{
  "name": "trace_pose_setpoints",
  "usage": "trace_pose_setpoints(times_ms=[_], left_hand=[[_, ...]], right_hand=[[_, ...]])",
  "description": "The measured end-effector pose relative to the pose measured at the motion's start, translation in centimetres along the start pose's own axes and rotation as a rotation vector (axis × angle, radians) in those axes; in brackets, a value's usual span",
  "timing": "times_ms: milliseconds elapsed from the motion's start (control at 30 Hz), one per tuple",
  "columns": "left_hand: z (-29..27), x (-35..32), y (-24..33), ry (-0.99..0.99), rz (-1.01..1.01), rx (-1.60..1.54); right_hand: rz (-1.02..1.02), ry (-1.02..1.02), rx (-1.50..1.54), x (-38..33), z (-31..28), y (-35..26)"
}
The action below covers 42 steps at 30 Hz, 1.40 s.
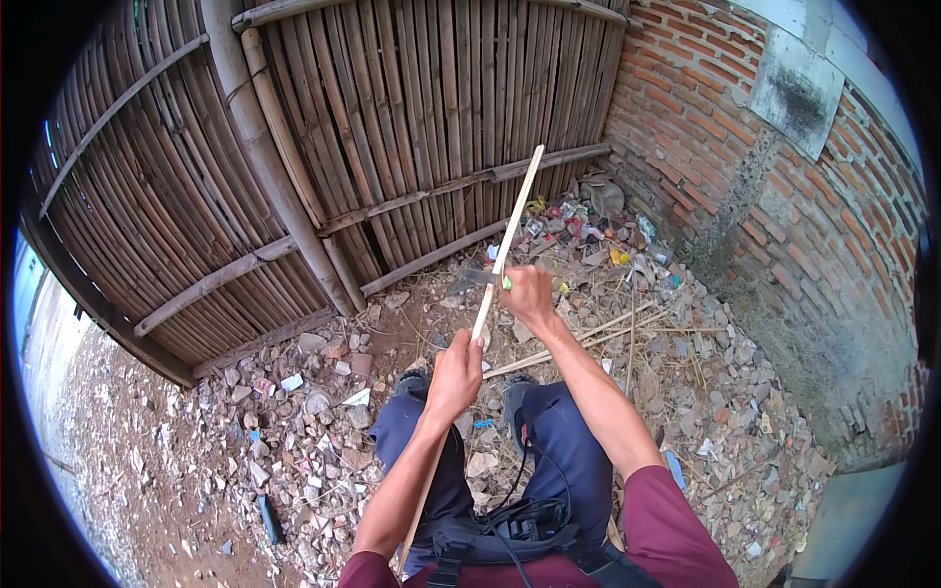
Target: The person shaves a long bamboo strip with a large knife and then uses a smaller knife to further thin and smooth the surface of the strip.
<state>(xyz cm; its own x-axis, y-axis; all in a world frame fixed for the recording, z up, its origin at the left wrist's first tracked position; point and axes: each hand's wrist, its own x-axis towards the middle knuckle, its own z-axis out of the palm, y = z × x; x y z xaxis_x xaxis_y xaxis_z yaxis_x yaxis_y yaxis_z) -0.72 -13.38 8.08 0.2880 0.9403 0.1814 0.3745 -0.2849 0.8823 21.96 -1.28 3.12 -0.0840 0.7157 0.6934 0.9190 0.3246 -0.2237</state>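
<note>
A long pale bamboo strip (pixel 520 210) slants up and away from between my knees, its far end raised toward the fence. My left hand (pixel 457 376) is closed around the strip low down, thumb along it. In my right hand (pixel 529 296), farther up, is a knife (pixel 478 276); a bit of its green handle shows at the fist. The knife's blade points left and crosses the strip, touching or very close to it. Several more thin bamboo strips (pixel 598 338) lie on the ground beyond my right knee.
A bamboo fence (pixel 412 127) stands ahead and to the left, meeting a worn brick wall (pixel 706 127) at the right. Rubble (pixel 314 402) covers the ground, with coloured litter (pixel 578 225) heaped in the corner. Black straps and a cable (pixel 520 524) lie over my lap.
</note>
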Motion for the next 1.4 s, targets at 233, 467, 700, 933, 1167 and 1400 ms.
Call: trace_pose_setpoints(times_ms=[233,467,700,933,1167,1400], left_hand=[[0.8,-0.5,-0.1,0.023,0.019,0.038],[1.0,-1.8,0.1,0.017,0.014,0.047],[-0.4,-6.2,0.5,-0.129,-0.035,0.040],[-4.5,-11.0,1.6,-0.198,-0.035,0.040],[-6.6,-13.4,2.2,-0.176,-0.092,0.102],[-6.9,-12.3,1.3,-0.170,-0.142,0.086]], right_hand=[[0.015,0.034,-0.007,0.6,-0.1,0.4],[0.101,-0.005,0.023,0.2,0.3,1.3],[0.556,0.108,-0.086,-0.3,-1.4,7.7],[0.663,0.018,-0.125,-1.2,-2.5,10.0],[0.490,0.137,-0.192,-0.4,-2.6,6.1],[0.662,-0.140,0.449,0.2,-1.6,4.8]])
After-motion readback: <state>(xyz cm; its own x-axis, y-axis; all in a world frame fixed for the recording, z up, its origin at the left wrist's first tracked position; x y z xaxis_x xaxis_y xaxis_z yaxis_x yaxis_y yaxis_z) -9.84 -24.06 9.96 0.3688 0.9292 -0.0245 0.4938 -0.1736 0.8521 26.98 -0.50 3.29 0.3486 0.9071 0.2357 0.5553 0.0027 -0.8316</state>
